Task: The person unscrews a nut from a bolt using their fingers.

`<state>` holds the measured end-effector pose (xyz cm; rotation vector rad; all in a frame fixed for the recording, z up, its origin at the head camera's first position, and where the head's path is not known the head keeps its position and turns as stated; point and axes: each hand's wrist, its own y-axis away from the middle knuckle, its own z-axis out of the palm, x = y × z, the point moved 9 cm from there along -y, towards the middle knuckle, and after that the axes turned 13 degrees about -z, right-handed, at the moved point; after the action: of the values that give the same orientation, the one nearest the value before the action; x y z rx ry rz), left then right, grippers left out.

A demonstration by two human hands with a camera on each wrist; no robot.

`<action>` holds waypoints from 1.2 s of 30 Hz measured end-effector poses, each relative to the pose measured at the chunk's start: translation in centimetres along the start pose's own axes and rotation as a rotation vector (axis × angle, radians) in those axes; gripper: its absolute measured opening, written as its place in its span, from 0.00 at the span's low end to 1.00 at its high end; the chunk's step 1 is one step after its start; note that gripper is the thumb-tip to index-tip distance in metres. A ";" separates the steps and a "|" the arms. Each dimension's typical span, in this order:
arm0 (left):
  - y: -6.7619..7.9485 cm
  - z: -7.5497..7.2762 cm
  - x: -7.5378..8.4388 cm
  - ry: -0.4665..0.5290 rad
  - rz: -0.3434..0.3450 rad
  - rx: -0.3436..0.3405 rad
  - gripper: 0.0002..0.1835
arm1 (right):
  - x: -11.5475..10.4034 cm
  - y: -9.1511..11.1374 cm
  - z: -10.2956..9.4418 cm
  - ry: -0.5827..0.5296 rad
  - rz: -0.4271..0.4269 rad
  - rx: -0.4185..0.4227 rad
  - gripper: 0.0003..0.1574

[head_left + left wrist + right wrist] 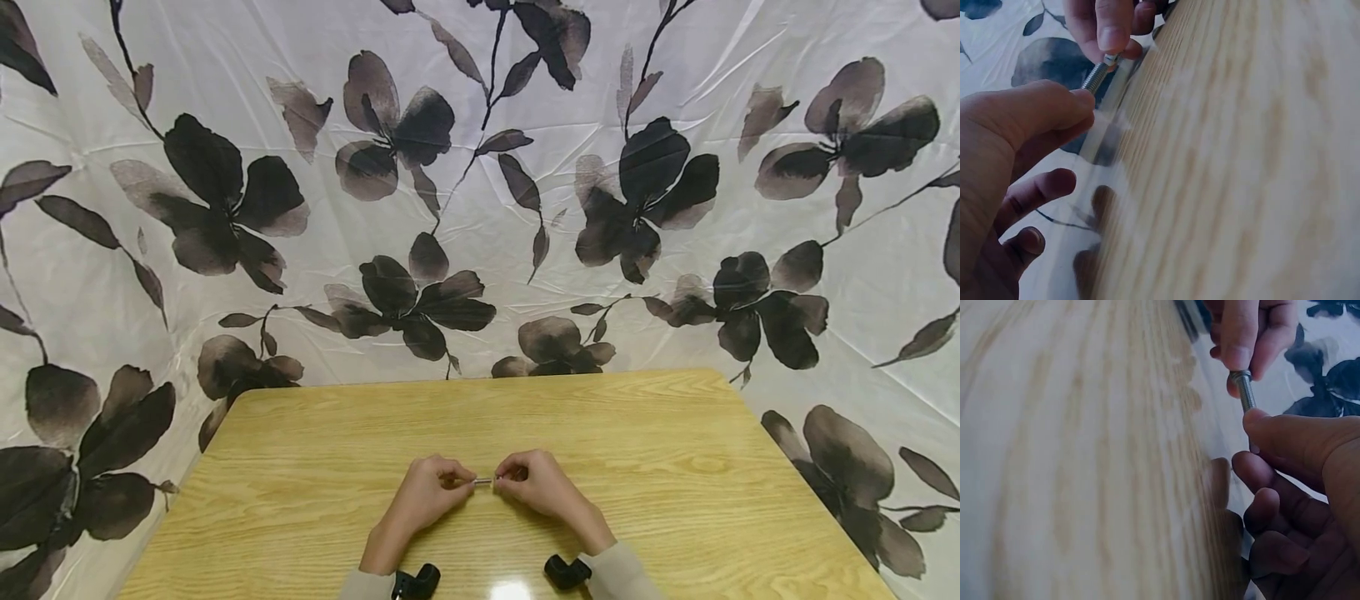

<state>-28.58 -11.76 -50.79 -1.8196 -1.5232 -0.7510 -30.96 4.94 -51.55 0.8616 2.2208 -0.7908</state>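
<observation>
A small silver threaded bolt [482,481] spans the gap between the two hands, roughly level above the table. My left hand [433,490] pinches one end between thumb and index finger; its other fingers are loosely bent in the left wrist view. In the right wrist view, a wider collar [1241,375], perhaps the bolt's head, shows at the left fingertips. My right hand [542,483] pinches a small metal nut [1110,59] at the bolt's other end with thumb and fingertip. The fingers partly cover both ends, so how far the nut sits on the thread is hidden.
The light wood-grain table [337,433] lies under both hands. Behind it and at its sides hangs a white cloth [525,242] with dark flowers. Black wrist devices, the left device [417,582] and the right device [566,572], sit at the sleeves.
</observation>
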 end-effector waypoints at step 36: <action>-0.1 0.8 -0.3 0.015 -0.015 -0.074 0.04 | -0.4 0.1 0.4 0.060 -0.030 -0.023 0.02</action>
<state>-28.71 -11.32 -51.57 -1.8535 -1.5192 -0.8362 -30.52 4.50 -51.54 0.8530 2.2960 -0.7609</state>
